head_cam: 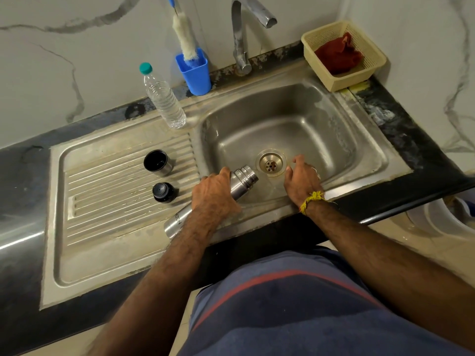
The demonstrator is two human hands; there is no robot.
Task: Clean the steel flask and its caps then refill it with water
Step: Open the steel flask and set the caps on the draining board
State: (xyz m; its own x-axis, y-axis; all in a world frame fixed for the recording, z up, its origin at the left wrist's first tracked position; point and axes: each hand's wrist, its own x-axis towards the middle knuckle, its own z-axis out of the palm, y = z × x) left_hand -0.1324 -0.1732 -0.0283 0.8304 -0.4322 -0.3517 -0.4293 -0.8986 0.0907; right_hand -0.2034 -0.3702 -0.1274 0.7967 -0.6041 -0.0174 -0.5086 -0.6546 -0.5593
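- The left hand [214, 192] has its grip wrapped around the middle of the steel flask [244, 177], just below centre frame. The flask is tipped over with its open threaded mouth pointing into the sink basin [334, 129] toward the drain [271, 164], and its base sticks out lower left over the basin's front rim.
- The right hand [302, 181] is right of the drain, fingers loosely spread and holding nothing, grip released, down inside the basin. There's a yellow thread [312, 200] around that wrist.
- Both caps sit on the ribbed drainboard [102, 201] left of the flask: the steel outer cap [158, 162] with its open side up, and the black inner cap [164, 192] just below it in the frame, the two apart.
- Upper middle: a clear plastic water bottle [164, 98] with a teal lid, and next to it a blue cup [195, 71] holding a white bottle brush [183, 39].
- The tap [240, 34] is top centre.
- A cream basket [344, 55] with a red cloth [339, 56] in it sits on the worktop, upper right.
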